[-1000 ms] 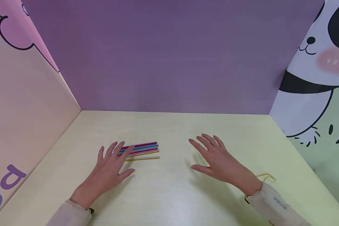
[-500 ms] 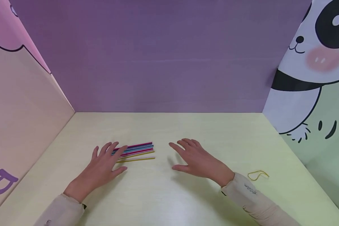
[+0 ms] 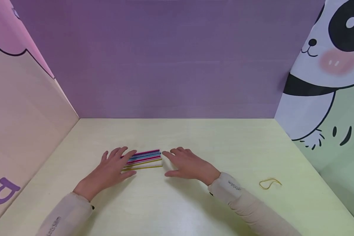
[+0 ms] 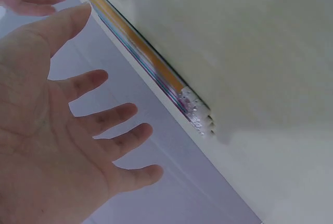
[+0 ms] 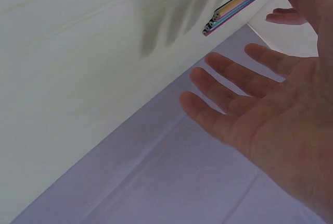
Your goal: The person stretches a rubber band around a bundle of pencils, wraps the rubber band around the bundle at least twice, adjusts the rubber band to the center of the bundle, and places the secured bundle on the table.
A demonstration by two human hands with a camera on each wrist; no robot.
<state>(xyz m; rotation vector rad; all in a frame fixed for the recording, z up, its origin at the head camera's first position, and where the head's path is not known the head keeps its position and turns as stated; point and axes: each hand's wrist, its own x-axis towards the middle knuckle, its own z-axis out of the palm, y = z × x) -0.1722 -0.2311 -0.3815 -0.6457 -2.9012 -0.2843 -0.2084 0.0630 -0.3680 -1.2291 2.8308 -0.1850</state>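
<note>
Several pencils (image 3: 146, 156) lie side by side on the table, striped pink, blue and yellow, with one yellow pencil (image 3: 148, 167) slightly apart at the near side. Their white, sparkly ends (image 4: 197, 112) show in the left wrist view, and the flat unsharpened ends (image 5: 216, 15) in the right wrist view. Over the pencils' left part hovers my left hand (image 3: 109, 170), fingers spread, holding nothing and hiding that end from the head view. Just off their right ends is my right hand (image 3: 188, 165), empty, its fingers loosely extended.
A thin yellow rubber band (image 3: 269, 183) lies on the right side of the table (image 3: 218, 137). A purple wall (image 3: 177, 65) closes off the back, with printed panels at left and right.
My right hand has moved left across the table, up to the right ends of the pencils. The left hand stays over their left part, and the pencils lie as before.
</note>
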